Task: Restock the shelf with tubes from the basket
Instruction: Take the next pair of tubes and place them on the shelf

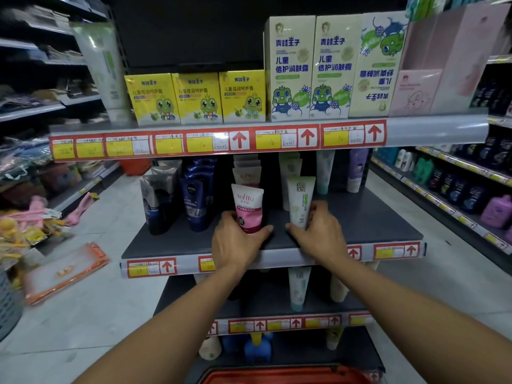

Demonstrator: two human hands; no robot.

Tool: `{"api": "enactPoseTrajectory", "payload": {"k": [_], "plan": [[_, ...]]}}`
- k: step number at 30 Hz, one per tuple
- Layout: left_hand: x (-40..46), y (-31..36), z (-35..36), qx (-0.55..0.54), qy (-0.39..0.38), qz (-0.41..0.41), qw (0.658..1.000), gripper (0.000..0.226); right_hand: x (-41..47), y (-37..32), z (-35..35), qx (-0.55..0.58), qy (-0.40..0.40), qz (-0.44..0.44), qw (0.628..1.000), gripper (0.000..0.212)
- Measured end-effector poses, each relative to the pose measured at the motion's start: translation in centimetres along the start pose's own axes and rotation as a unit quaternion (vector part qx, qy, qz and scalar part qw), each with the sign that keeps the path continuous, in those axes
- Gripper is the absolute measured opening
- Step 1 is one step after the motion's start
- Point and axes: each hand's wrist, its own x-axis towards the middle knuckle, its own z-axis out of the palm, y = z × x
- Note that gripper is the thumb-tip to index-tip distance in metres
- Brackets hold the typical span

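My left hand (238, 239) grips a pink and white tube (247, 206) standing upright near the front of the dark middle shelf (374, 220). My right hand (318, 231) grips a pale green and white tube (299, 200) upright just to the right of it. More pink tubes (246, 173) stand in a row behind the first, and more pale tubes (289, 167) behind the second. The red basket (285, 374) shows only its rim at the bottom edge, its contents hidden.
Dark blue tubes (196, 195) and grey-black tubes (156, 200) stand at the shelf's left. Yellow boxes (198, 98) and tall green-white boxes (310, 67) fill the shelf above. Lower shelves hold more tubes (297, 289). Orange packets (66, 273) lie on the floor at left. Bottle shelves (457, 184) run at right.
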Motion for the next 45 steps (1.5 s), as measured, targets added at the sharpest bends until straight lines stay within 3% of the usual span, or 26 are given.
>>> {"api": "enactPoseTrajectory", "payload": {"k": [3,7,17,24,31,45], "plan": [[0.2,-0.7,0.1,0.040,0.010,0.028,0.999,0.069,-0.1,0.9,0.1,-0.074,-0.012,-0.022,0.997,0.039],[1.0,-0.9,0.1,0.065,-0.005,0.021,0.998,0.053,0.6,1.0,0.1,-0.112,-0.035,-0.013,0.993,0.038],[4.3,0.2,1.1,0.112,-0.069,-0.025,0.991,0.056,4.6,0.7,1.4,-0.134,-0.100,0.038,0.985,0.046],[5.0,-0.4,1.9,0.092,-0.064,0.023,0.993,0.063,6.4,1.4,2.5,-0.151,-0.104,0.005,0.983,0.062],[5.3,-1.4,2.6,0.105,-0.057,0.042,0.992,0.053,6.2,1.9,3.2,-0.143,-0.080,-0.024,0.986,0.044],[5.8,-1.9,3.0,0.118,-0.051,0.036,0.991,0.056,6.1,2.2,3.2,-0.141,-0.083,-0.037,0.986,0.038]]}}
